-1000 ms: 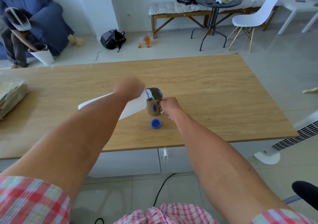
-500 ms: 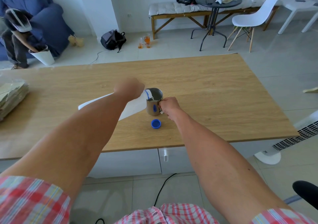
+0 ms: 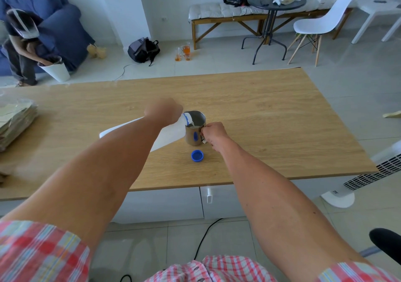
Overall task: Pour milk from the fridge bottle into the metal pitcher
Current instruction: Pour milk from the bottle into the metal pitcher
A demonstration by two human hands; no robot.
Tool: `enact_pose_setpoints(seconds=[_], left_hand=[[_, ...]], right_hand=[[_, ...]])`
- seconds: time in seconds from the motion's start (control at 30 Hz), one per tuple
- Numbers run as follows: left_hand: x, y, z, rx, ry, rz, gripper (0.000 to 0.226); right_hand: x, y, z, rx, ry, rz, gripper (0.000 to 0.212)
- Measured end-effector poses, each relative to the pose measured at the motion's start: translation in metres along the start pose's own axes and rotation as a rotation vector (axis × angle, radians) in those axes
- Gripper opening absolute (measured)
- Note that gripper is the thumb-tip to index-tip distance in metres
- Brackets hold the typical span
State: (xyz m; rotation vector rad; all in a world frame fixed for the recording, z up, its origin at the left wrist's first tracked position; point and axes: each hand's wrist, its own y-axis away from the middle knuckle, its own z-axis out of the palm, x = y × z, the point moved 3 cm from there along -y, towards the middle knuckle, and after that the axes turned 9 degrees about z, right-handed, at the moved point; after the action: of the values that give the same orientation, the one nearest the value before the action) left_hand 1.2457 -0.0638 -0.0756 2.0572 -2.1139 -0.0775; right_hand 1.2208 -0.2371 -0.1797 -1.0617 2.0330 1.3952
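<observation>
My left hand (image 3: 163,110) grips a white plastic milk bottle (image 3: 173,131) tipped far over, its blue-ringed mouth over the rim of the metal pitcher (image 3: 194,130). A thin stream of milk runs into the pitcher, and white milk shows inside it. The pitcher stands upright on the wooden table (image 3: 271,117). My right hand (image 3: 213,132) holds its handle on the right side. The bottle's blue cap (image 3: 197,156) lies on the table just in front of the pitcher. My left forearm hides the middle of the bottle.
A stack of paper bags (image 3: 15,123) lies at the table's left edge. A white fan (image 3: 368,173) stands to the right of the table. Beyond the table are a backpack (image 3: 143,49), glasses on the floor, a bench, a round black table and a white chair. A person sits by the blue sofa.
Both hands, the bottle and the pitcher stay almost where they were. The bottle remains tipped and milk keeps running into the pitcher.
</observation>
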Motion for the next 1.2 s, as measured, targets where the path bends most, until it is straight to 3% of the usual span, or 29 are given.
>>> enact_pose_setpoints(seconds=[1.2], left_hand=[[-0.0007,0.0029,-0.0001,-0.016,-0.008,0.008,0.028]], right_hand=[[0.0019,0.0022,0.0055,-0.024,-0.028,0.005,0.021]])
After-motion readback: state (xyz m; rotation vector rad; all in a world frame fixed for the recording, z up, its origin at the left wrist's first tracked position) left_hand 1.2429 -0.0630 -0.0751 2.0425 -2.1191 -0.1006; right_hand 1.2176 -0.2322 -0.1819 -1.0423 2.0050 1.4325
